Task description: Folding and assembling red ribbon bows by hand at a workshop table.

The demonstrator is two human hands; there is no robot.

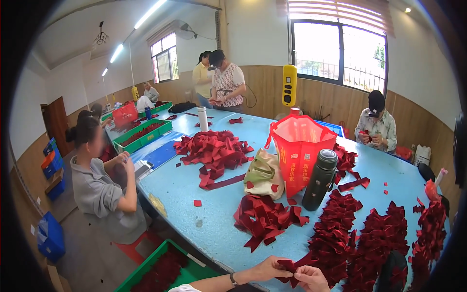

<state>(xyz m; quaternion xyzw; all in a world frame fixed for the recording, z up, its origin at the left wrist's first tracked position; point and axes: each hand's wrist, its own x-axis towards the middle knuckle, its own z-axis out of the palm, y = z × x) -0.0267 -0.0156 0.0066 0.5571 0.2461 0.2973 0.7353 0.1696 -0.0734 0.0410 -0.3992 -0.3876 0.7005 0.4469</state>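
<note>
At the near edge of the table, my left hand and my right hand pinch a dark red ribbon piece, which looks folded like a bow. A dark band circles my left wrist. Just beyond my hands lies a loose heap of red ribbon strips. To the right, finished-looking ribbon bows are piled in a long row, with another row of bows beside it. My fingertips partly cover the piece I hold.
A dark green thermos, a red gift bag and a cream-and-green cloth bag stand on the blue table. A green crate of red pieces sits at lower left. Co-workers stand or sit around the table, one person close on the left.
</note>
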